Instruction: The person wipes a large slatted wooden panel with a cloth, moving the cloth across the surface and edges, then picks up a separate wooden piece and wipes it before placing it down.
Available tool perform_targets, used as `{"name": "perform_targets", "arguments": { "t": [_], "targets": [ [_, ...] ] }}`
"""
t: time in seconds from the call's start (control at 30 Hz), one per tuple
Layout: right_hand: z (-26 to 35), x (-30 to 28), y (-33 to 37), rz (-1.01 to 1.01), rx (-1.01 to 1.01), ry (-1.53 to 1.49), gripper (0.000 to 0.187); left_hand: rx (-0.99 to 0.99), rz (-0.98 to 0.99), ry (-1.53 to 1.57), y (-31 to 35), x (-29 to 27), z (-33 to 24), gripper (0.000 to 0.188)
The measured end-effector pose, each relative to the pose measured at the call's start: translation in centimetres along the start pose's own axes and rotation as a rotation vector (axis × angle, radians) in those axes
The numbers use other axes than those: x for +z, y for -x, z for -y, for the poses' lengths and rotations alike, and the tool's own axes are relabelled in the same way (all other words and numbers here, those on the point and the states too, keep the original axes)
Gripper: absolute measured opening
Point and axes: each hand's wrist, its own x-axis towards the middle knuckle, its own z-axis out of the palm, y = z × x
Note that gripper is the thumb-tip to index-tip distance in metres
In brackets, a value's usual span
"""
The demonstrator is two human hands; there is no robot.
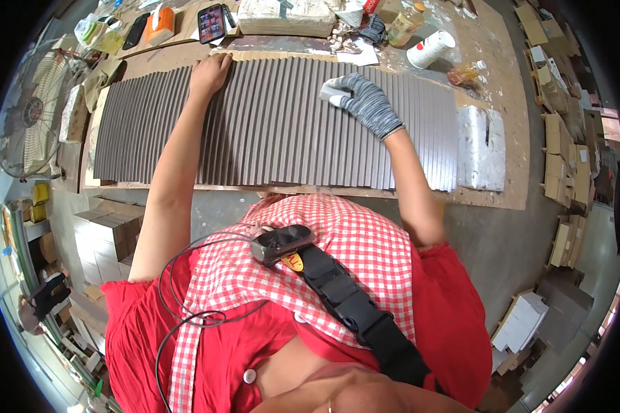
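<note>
A wide row of narrow grey strips (275, 124) lies side by side across the table, each running from near to far. My bare left hand (211, 72) rests on the far ends of the strips, left of the middle, with its fingers laid over their edge. On my right hand (366, 103) is a grey knit glove with pale fingertips. Its thumb and fingers are closed round a small pale grey-white block (329, 91), held at the strips right of the middle. The block's underside is hidden, and its exact kind cannot be made out.
On the far side of the brown table (510, 144) are a phone (211, 25), an orange packet (160, 25), a wrapped white bundle (289, 17), a white canister (430, 49) and bottles (406, 26). A whitish block (481, 148) sits right of the strips. A fan (33, 110) stands left.
</note>
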Motion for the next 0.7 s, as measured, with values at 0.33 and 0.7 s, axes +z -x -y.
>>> {"name": "perform_targets", "arguments": {
  "t": [0.33,0.7],
  "targets": [
    [-1.7,6.7,2.9,0.035,0.442,-0.963,0.036,0.055,-0.534,0.287,2.8,-0.9,1.6,0.031],
    [5.6,9.6,3.0,0.255,-0.131,-0.434,0.051,-0.689,-0.408,-0.120,17.6,-4.6,19.2,0.059]
  ]
}}
